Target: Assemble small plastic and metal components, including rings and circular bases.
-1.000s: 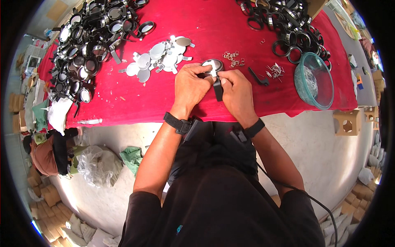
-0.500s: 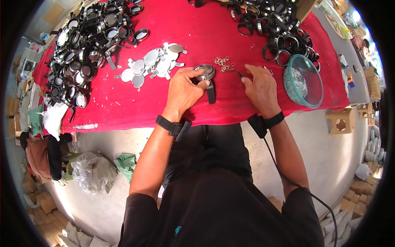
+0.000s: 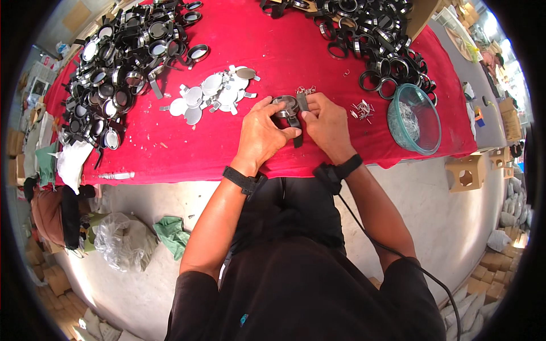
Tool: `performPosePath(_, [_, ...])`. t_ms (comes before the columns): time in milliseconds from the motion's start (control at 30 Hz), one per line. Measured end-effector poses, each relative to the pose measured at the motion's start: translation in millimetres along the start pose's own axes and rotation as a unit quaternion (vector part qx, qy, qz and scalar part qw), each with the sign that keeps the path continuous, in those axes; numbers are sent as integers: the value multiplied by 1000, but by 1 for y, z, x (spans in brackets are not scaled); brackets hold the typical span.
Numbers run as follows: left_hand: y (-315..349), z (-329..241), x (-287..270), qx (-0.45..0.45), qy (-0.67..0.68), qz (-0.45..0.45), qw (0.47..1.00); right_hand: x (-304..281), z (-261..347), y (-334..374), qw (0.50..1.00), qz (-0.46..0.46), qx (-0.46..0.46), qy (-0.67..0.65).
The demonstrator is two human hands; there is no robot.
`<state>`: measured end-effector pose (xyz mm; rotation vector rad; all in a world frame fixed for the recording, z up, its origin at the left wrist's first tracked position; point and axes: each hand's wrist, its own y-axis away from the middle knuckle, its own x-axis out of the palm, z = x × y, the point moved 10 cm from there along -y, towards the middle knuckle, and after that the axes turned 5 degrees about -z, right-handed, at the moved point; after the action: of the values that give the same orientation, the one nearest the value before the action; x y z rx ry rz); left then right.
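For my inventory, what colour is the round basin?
The basin is see-through teal, clearest in the head view.

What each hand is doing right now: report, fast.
Left hand: closed, holding a round piece with a black strap.
Right hand: closed, holding a small dark tool.

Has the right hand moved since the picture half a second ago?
Yes: judged against the teal bowl, the right hand has moved left, away from it and toward the left hand.
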<state>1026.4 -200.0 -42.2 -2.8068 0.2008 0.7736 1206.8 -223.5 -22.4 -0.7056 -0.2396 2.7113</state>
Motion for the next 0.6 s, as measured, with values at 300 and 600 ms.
performPosePath(300, [4, -3, 3, 4, 19, -35, 999, 9, 13, 9, 997, 12, 57, 59])
performPosePath(600, [8, -4, 6, 34, 11, -91, 995, 22, 37, 11, 971, -19, -49, 234])
